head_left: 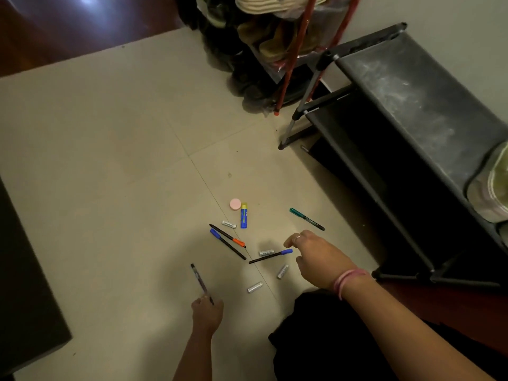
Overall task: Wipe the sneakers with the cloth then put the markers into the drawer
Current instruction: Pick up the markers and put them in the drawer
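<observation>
Five markers show on the tiled floor (110,160) or in a hand. The left hand (206,312) has its fingers curled round the lower end of one dark marker (200,280), whose other end points away from the person. Four markers lie loose: one with an orange cap (227,235), and just beside it, almost parallel, one with a blue cap (227,244); a second blue-capped marker (270,256) lies near the right hand; a green marker (307,219) lies apart, nearer the shoe rack (412,105).

The right hand (319,257) hovers over the floor just right of the second blue-capped marker, fingers loosely bent and holding nothing; it wears a ring, and a pink band (347,280) circles the wrist.

Four small silver batteries are scattered among the markers: one (229,224) by the glue stick, one (266,253) touching the second blue-capped marker, one (282,271) below the right hand, one (254,287) nearest the person. One blue glue stick (243,215) lies next to one round pink lid (235,204)
</observation>
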`<state>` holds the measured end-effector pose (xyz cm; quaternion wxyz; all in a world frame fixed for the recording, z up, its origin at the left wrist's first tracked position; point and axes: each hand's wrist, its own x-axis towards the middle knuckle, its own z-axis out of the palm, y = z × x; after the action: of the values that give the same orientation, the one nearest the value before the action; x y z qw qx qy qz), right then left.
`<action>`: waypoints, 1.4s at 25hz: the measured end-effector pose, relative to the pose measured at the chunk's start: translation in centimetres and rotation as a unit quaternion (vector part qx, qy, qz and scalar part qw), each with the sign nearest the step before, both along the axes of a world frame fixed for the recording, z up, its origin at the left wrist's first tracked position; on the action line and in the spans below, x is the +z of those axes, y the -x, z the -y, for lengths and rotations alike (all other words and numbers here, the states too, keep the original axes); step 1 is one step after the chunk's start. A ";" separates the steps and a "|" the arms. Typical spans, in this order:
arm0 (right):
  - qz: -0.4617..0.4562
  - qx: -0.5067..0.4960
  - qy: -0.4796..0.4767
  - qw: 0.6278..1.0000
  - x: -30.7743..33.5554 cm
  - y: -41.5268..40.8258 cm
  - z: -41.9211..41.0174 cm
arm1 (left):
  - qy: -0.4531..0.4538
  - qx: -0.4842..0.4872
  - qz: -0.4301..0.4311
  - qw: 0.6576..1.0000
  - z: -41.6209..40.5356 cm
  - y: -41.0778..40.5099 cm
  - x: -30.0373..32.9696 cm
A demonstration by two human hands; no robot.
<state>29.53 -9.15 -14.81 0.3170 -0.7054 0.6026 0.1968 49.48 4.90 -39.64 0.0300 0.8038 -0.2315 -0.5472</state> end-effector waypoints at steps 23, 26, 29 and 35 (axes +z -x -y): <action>0.052 -0.061 -0.005 0.997 0.7 -0.4 2.5 | 0.046 0.085 0.058 0.994 1.8 1.2 -0.8; 0.055 -0.068 -0.002 0.996 0.2 -0.5 2.6 | 0.081 0.168 0.103 0.977 1.4 1.2 -0.1; 0.066 -0.078 -0.010 0.995 -0.2 -0.8 2.3 | 0.103 0.337 0.066 0.933 2.3 1.8 1.6; 0.222 -0.273 -0.001 0.936 -1.1 -0.6 2.8 | 0.244 0.387 -0.211 0.864 7.7 7.2 12.7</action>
<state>30.12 -11.92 -15.93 0.4850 -0.5389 0.6862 -0.0588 42.26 -2.75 -26.97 0.4827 0.6614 -0.0159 -0.5739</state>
